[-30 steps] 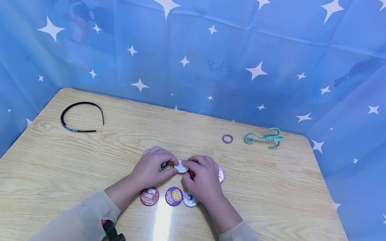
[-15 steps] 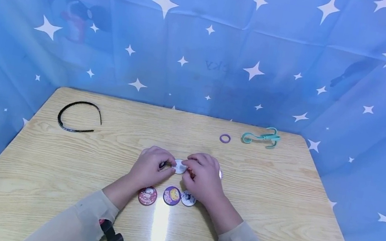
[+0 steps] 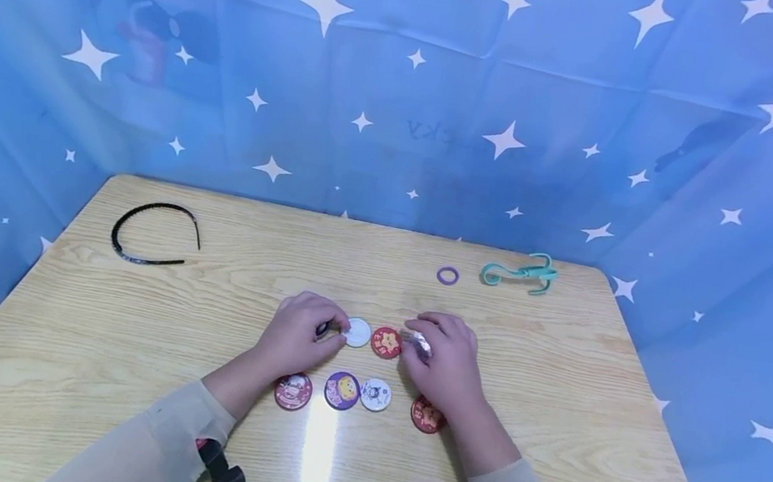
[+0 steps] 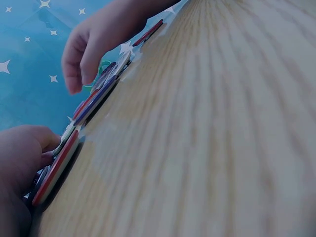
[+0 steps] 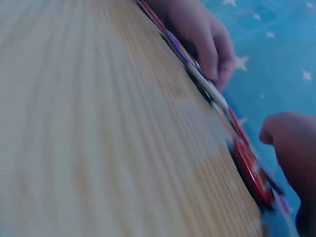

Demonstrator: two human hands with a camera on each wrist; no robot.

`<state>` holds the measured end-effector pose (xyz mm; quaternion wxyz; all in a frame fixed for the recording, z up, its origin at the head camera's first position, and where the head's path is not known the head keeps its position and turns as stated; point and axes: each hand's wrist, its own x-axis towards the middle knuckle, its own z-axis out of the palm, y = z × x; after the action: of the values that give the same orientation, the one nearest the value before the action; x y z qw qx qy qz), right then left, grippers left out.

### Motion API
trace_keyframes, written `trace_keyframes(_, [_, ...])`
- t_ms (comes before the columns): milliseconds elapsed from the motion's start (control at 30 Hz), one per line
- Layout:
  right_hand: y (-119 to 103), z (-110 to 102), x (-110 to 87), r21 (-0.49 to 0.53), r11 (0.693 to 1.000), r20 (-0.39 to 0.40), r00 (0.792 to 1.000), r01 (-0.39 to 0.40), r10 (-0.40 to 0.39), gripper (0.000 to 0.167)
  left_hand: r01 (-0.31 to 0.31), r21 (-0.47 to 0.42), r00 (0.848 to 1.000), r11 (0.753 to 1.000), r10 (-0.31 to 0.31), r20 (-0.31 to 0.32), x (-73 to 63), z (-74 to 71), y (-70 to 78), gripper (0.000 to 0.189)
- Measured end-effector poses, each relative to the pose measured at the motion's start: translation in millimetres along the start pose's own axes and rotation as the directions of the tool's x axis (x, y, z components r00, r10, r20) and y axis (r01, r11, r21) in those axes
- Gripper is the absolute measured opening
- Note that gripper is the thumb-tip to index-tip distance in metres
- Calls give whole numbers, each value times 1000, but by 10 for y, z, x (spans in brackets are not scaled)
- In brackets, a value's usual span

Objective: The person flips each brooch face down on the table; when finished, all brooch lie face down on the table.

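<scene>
My left hand pinches the left edge of a plain pale button badge on the table, thumb and forefinger at its rim. A dark round thing shows partly beneath that hand. Touching the pale badge's right side is a red badge with a yellow star. My right hand has loosely bent fingers over a shiny badge, which it partly hides; in the left wrist view these fingers hang apart from the badges. Nearer me lie a red-pink badge, a purple badge, a white badge and another red badge.
A black headband lies at the table's back left. Toward the back right are a purple hair ring and a teal claw-shaped clip. A blue star-patterned curtain hangs behind the wooden table.
My right hand has let go of the pale badge and moved right, uncovering the red star badge and the front red one. The pale badge, tilted before, lies flat; my left hand stays at it.
</scene>
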<state>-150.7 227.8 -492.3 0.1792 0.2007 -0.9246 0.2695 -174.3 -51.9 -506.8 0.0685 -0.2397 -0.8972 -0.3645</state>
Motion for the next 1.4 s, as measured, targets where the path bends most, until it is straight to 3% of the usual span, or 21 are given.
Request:
trace_keyframes(200, [137, -46, -73, 169, 970, 33, 985, -175, 172, 29, 4, 11, 1000, 1000, -5, 2, 6, 9, 4, 14])
trace_keyframes(433, [144, 6, -77, 273, 952, 102, 988, -138, 114, 34, 14, 20, 1000, 1000, -14, 11, -3, 9, -9, 26])
trace_keyframes(667, [126, 28, -80, 172, 971, 208, 970, -165, 128, 46, 19, 32, 999, 999, -20, 36, -11, 15, -3, 44])
trace_keyframes(1000, [107, 5, -53, 104, 981, 212, 967, -165, 140, 46, -49, 2, 999, 999, 49, -15, 23, 54, 99, 41])
trace_keyframes(1200, [107, -1, -53, 90, 984, 213, 968, -155, 133, 47, -94, 58, 995, 994, 92, 33, 69, 146, 203, 42])
trace_keyframes(1400, [93, -2, -60, 87, 981, 222, 964, -171, 148, 45, -70, 105, 992, 992, 58, 111, 122, 192, 272, 46])
